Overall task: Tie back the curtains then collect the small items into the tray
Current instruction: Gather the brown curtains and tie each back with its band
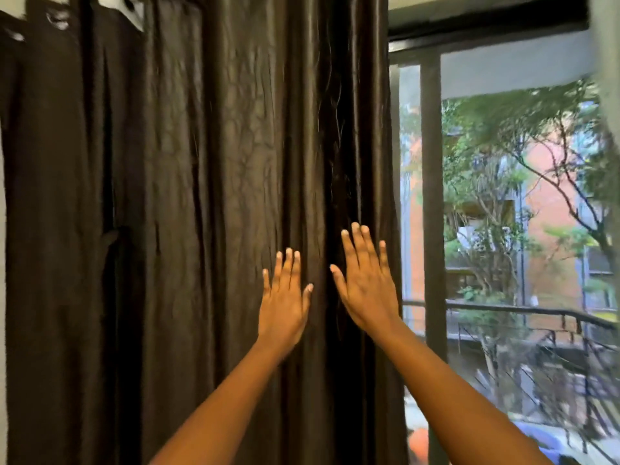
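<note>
A dark brown, shiny curtain [201, 213] hangs in deep folds over the left two thirds of the view, from eyelets at the top down past the bottom edge. My left hand [285, 297] is raised flat in front of the cloth, fingers straight and slightly spread. My right hand [365, 280] is raised a little higher beside it, fingers straight, near the curtain's right edge. Whether the palms touch the cloth I cannot tell. Neither hand holds anything. No tie-back, tray or small items are in view.
To the right, an uncovered window with a dark frame post [432, 196] looks out on trees, a red building and a balcony railing [536, 313]. A pale curtain edge [607, 78] shows at the far right. Blurred orange and blue shapes lie low by the window.
</note>
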